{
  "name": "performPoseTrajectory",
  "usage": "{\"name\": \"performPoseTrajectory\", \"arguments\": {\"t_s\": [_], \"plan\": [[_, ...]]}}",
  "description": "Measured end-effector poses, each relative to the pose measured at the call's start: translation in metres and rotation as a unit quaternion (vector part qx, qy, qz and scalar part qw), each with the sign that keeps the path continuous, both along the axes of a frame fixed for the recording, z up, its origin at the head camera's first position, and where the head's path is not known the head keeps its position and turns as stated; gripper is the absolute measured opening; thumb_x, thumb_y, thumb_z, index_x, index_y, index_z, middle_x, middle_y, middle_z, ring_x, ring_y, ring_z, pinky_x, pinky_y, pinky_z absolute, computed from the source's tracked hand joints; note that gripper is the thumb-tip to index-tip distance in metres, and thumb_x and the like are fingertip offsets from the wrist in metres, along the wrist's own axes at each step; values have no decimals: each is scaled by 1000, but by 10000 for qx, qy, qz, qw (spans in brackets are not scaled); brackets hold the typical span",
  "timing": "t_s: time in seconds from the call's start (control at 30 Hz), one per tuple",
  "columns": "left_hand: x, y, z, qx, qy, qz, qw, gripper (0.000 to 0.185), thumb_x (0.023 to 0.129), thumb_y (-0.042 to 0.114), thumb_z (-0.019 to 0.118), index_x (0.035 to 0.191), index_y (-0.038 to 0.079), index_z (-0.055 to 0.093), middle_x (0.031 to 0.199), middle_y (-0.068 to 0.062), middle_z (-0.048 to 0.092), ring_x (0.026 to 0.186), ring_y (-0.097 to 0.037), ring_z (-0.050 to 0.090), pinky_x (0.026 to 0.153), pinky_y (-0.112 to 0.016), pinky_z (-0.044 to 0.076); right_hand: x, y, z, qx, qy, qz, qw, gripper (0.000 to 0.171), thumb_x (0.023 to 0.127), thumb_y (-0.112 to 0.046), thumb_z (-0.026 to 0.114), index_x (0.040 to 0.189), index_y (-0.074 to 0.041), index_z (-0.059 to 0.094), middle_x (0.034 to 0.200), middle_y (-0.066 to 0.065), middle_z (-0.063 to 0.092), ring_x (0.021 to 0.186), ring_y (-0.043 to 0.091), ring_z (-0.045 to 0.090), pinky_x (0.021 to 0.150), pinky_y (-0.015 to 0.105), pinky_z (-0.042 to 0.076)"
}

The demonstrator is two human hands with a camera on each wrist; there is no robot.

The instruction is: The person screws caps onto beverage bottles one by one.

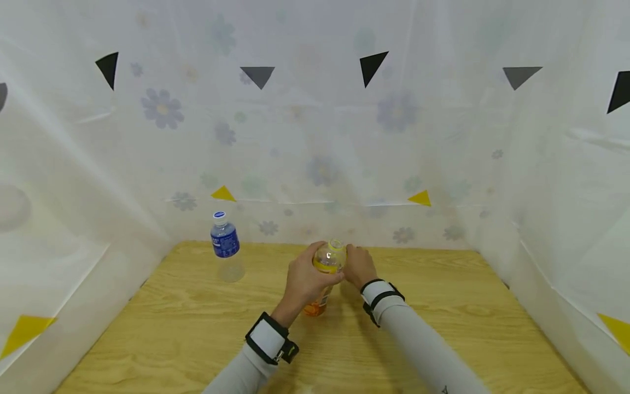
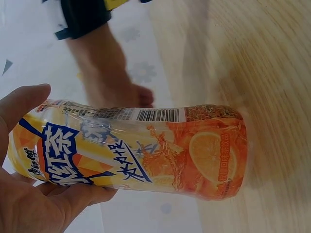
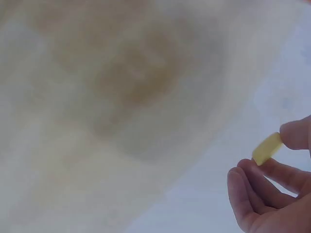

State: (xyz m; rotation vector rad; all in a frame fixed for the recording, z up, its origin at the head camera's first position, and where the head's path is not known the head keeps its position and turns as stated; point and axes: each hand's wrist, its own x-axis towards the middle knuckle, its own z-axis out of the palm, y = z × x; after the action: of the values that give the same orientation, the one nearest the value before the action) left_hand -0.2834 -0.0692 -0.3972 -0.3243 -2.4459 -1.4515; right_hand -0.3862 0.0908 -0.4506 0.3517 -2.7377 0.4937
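The tea bottle (image 2: 146,150), with its orange and yellow label, is the landmark: it stands on or just over the wooden table (image 1: 433,306), and whether its base touches the wood I cannot tell. In the head view it leans slightly, its uncovered mouth towards the right, and orange slices and a barcode show on its label. The left hand (image 1: 306,279) grips the tea bottle round its upper part, thumb on one side and fingers on the other. The right hand (image 1: 360,265) is just to the right of the tea bottle's neck, pinching a small yellow cap (image 3: 267,148) between thumb and forefinger, the other fingers bent below. Well to the left of the tea bottle stands a clear bottle (image 1: 225,241) with a blue label and a white-and-blue cap, upright. Behind the tea bottle hangs a pale sheet (image 1: 315,131) printed with faint flowers and bearing dark and yellow triangles. Nearer the camera than the tea bottle, black straps (image 1: 268,338) circle both wrists over light grey sleeves (image 1: 428,345).
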Motion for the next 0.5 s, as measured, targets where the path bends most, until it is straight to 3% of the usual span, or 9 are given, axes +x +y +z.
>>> {"name": "performPoseTrajectory", "arguments": {"t_s": [0.13,0.27,0.4,0.5], "plan": [[0,1,-1,27,-17,-32,10000,77,75,29,91,143,17,56,116,-7,70,92,-20,69,71,-32,57,8,4,34,-390,165,219,9989,19,95,-10,64,102,6,60,84,22,65,79,39,66,69,48,55],[1,1,-1,36,-80,-19,10000,77,75,30,90,143,18,56,116,-5,70,93,-20,69,72,-32,57,20,11,62,-848,152,356,9956,26,101,-19,58,107,6,59,92,23,66,79,36,65,70,48,54],[1,2,-1,11,-109,25,9999,77,76,30,89,144,18,55,117,-7,70,94,-21,69,72,-35,58,35,21,77,-1011,132,393,9940,34,102,-24,57,116,6,60,102,24,67,80,33,65,72,46,54],[2,2,0,-1,-93,39,9999,77,76,30,89,144,18,55,118,-8,70,95,-23,70,72,-36,59,47,27,79,-1007,41,447,9939,35,102,-24,58,119,6,61,101,22,68,71,26,62,67,41,53]]}}
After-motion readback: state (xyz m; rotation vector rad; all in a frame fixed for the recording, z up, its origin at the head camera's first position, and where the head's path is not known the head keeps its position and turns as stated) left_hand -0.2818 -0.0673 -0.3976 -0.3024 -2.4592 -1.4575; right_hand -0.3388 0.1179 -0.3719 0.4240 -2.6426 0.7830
